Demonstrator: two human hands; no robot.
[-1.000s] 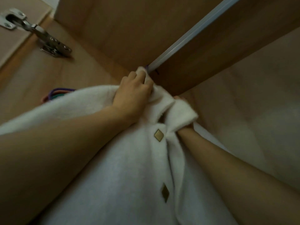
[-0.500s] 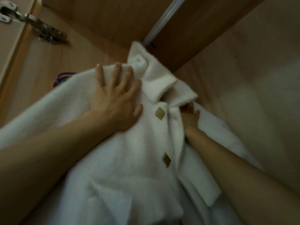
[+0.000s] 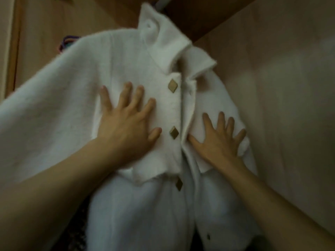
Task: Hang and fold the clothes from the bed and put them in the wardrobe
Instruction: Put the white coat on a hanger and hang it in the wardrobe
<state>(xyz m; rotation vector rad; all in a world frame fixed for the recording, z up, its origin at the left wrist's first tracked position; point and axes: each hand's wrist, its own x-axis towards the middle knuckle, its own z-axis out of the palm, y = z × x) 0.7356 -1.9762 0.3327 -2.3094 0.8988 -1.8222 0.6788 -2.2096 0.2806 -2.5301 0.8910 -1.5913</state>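
Inside the wardrobe (image 3: 272,87) the white coat (image 3: 112,66) hangs, both the left hand (image 3: 125,127) and right hand (image 3: 217,140) spread flat on its chest, gripping nothing; it looks thick, soft and heavy, best held at the shoulders.

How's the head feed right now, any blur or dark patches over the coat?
Head view: dim, warm light, no glare; white coat soft and slightly blurred, diamond buttons readable; left hand and right hand fairly sharp; lower corners dimmer.
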